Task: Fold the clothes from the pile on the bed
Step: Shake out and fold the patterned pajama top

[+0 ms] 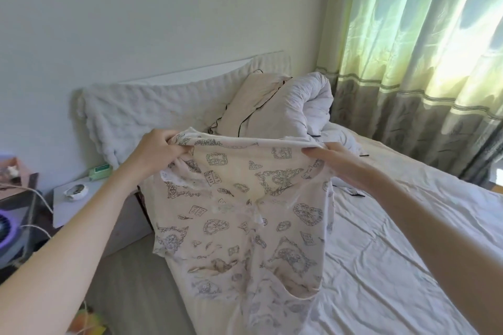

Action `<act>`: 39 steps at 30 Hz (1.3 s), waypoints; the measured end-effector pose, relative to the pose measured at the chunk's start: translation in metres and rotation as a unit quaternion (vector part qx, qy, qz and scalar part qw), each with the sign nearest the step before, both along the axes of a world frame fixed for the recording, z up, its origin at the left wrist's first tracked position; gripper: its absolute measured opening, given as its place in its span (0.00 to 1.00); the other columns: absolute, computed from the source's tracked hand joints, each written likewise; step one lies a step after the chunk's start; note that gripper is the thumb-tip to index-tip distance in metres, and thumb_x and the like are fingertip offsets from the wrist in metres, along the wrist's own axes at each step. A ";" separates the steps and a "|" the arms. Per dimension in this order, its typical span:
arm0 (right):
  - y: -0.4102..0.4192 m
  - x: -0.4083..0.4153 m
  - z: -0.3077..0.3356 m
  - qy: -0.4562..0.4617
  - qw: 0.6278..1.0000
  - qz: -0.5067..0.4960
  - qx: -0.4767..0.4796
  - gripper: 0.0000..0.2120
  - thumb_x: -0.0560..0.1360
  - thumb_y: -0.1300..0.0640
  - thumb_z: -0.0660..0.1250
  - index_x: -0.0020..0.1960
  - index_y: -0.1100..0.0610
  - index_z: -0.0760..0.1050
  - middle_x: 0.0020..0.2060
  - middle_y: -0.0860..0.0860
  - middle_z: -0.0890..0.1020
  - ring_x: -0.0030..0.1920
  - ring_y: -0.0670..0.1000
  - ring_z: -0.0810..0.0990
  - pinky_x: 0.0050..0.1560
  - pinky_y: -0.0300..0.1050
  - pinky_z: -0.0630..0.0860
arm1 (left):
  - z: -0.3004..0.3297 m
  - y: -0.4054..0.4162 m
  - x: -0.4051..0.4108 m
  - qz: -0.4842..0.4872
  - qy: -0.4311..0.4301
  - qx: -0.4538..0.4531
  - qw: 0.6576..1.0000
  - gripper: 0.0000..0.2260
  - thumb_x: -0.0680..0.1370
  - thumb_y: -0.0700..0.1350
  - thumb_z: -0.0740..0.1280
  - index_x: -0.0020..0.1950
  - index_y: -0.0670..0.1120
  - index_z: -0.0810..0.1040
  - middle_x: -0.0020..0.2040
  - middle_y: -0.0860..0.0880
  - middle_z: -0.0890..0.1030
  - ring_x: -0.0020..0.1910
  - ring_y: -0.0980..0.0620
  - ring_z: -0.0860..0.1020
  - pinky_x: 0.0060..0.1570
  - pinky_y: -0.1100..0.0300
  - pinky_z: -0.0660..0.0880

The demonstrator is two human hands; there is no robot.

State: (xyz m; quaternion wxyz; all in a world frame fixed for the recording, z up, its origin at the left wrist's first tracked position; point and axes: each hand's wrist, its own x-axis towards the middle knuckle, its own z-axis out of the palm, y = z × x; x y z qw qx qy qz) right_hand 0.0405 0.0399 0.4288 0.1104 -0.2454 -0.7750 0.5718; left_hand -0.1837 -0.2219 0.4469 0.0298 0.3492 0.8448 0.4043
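A bedroom with pale walls holds a bed under a wrinkled white cotton sheet, which serves as the landmark here. Above the sheet's near left part hangs a cream, thin-knit garment printed with grey line drawings, stretched out by its top edge. The left hand pinches the upper left corner with curled fingers, and the right hand grips the upper right corner, thumb over the cloth. Holding it high and taut this way lets the fabric drop straight, so its shape can be read and its seams lined up before it is laid on the sheet for folding.

At the head of the sheet lean a beige pillow with dark piping and a rolled white quilt; behind its far side hangs a striped green and grey curtain.

The garment's lower hem runs off the bottom edge, and it may be a top or a nightdress; the folds hide which. No pile of clothes is in view.
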 end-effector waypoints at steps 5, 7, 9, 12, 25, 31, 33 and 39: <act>-0.010 -0.007 -0.012 0.001 0.999 0.051 0.005 0.09 0.76 0.53 0.67 0.47 0.58 0.80 0.37 0.51 0.84 0.34 0.45 0.82 0.33 0.34 0.75 | -0.011 -0.029 0.003 0.022 -0.035 -0.023 0.999 0.02 0.72 0.44 0.72 0.41 0.51 0.83 0.36 0.52 0.84 0.39 0.54 0.83 0.43 0.55 0.77; -0.013 -0.011 -0.015 0.005 0.991 0.052 0.121 0.15 0.75 0.50 0.68 0.51 0.63 0.79 0.37 0.54 0.80 0.35 0.49 0.76 0.38 0.40 0.70 | -0.010 -0.041 0.007 0.015 -0.016 -0.046 0.999 0.04 0.71 0.45 0.72 0.37 0.55 0.82 0.34 0.54 0.82 0.38 0.52 0.80 0.41 0.55 0.73; -0.016 -0.015 -0.014 0.022 0.979 0.045 0.197 0.18 0.75 0.50 0.68 0.50 0.68 0.77 0.35 0.56 0.75 0.36 0.52 0.70 0.39 0.46 0.65 | -0.005 -0.052 0.011 -0.020 -0.029 -0.066 0.997 0.04 0.72 0.48 0.73 0.41 0.57 0.81 0.38 0.52 0.82 0.41 0.51 0.79 0.43 0.55 0.72; -0.022 -0.015 -0.006 0.044 0.976 0.030 0.211 0.17 0.75 0.52 0.69 0.49 0.67 0.77 0.35 0.57 0.76 0.37 0.53 0.73 0.39 0.49 0.68 | 0.004 -0.070 0.020 -0.102 -0.100 -0.087 0.986 0.21 0.63 0.64 0.75 0.52 0.60 0.77 0.46 0.47 0.76 0.45 0.49 0.74 0.51 0.50 0.71; -0.083 0.021 -0.004 0.040 0.949 0.220 -0.224 0.17 0.76 0.60 0.56 0.57 0.60 0.80 0.59 0.58 0.80 0.60 0.56 0.78 0.55 0.45 0.77 | -0.017 -0.143 0.022 -0.015 -0.104 0.133 0.986 0.12 0.76 0.48 0.67 0.49 0.39 0.80 0.41 0.41 0.76 0.42 0.49 0.70 0.43 0.58 0.65; -0.130 0.017 0.000 0.014 0.991 0.118 0.054 0.07 0.75 0.62 0.68 0.44 0.52 0.82 0.41 0.57 0.78 0.42 0.54 0.76 0.42 0.39 0.73 | -0.009 -0.156 0.006 0.001 -0.093 0.154 0.984 0.19 0.76 0.50 0.68 0.46 0.31 0.74 0.41 0.45 0.72 0.39 0.48 0.68 0.36 0.56 0.61; -0.141 0.010 -0.002 0.052 0.980 0.023 0.190 0.09 0.73 0.61 0.70 0.38 0.48 0.78 0.35 0.57 0.74 0.37 0.51 0.70 0.38 0.40 0.66 | -0.007 -0.162 0.005 -0.003 -0.047 0.141 0.989 0.22 0.74 0.52 0.67 0.45 0.30 0.73 0.36 0.44 0.70 0.34 0.49 0.65 0.31 0.58 0.58; -0.165 0.009 -0.002 0.187 0.928 -0.048 0.318 0.17 0.72 0.61 0.72 0.39 0.37 0.74 0.28 0.50 0.75 0.29 0.41 0.68 0.33 0.28 0.65 | -0.009 -0.191 0.003 -0.063 0.076 0.068 0.993 0.18 0.77 0.46 0.66 0.42 0.72 0.76 0.30 0.61 0.75 0.29 0.59 0.67 0.33 0.67 0.66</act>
